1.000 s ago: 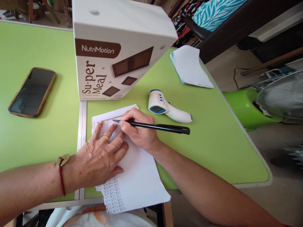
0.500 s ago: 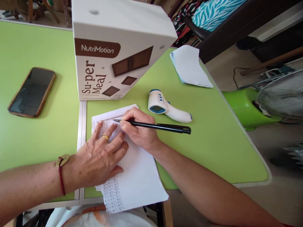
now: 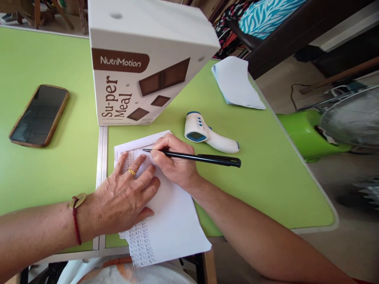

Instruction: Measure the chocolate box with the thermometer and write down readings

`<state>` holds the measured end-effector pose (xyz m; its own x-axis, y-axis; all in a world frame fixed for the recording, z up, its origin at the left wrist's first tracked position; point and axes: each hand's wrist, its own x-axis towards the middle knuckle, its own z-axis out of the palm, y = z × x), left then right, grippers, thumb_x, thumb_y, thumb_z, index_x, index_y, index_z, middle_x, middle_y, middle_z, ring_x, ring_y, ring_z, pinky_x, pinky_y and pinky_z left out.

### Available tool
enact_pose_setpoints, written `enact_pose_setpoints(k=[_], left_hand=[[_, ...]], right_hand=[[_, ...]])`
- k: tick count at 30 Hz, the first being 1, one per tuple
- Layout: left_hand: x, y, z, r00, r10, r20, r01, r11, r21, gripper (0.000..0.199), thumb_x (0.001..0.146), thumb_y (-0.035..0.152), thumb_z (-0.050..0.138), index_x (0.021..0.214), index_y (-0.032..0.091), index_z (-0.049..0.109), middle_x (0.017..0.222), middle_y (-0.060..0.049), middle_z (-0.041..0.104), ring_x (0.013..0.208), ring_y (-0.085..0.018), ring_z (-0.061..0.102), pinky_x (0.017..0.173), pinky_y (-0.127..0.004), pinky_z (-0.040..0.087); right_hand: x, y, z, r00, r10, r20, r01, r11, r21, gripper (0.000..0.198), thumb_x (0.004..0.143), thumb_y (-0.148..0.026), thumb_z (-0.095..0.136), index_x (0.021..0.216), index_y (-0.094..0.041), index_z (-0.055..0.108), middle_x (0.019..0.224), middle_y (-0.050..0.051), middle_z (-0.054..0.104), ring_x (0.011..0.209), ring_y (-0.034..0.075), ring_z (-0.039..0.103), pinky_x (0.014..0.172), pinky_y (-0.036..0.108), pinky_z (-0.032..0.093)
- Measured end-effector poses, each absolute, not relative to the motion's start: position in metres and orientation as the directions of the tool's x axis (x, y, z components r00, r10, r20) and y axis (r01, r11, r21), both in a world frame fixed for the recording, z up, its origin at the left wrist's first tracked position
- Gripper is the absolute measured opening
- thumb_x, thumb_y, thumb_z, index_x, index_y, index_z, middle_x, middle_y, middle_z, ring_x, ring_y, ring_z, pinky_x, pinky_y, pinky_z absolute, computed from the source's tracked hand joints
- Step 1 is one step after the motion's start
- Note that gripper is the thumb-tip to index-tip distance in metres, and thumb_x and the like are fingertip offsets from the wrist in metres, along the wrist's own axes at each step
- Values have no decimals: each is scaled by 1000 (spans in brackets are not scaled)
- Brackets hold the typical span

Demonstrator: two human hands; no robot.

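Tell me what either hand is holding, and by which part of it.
The right hand holds a slim black pen near its writing tip; the left hand grips nothing, lying spread on the white handwritten paper.

Shiny black plastic pen (image 3: 219, 159) on smooth matt paper (image 3: 179, 221), green desk (image 3: 266, 173) underneath

The desk's smooth with a soft sheen, and the seam trim (image 3: 101, 169) looks like dull metal. The thermometer (image 3: 220, 142) is smooth white plastic, the box (image 3: 154, 43) satin-looking printed card, the phone screen (image 3: 39, 116) glossy like glass, the ring (image 3: 131, 172) polished gold-toned metal, and the bracelet (image 3: 75, 219) looks like braided cord with a metal-looking disc (image 3: 78, 199).
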<state>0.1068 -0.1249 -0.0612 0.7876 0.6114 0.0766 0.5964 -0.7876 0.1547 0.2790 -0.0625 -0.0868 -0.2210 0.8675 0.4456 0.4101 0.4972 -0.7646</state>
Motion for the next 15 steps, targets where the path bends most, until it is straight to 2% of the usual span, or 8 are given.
enact_pose_setpoints(k=[15], left_hand=[[107,-124,-60,794,603,76,589,-794,150,51,89,49,58,124,12,55,140,-17,46,135,-44,33,108,-69,28]], right_hand=[[281,-64,-83,-179,863,473,382,504,-774,14,76,-17,57,64,-22,50,55,-6,53,53,11,48,52,25,40]])
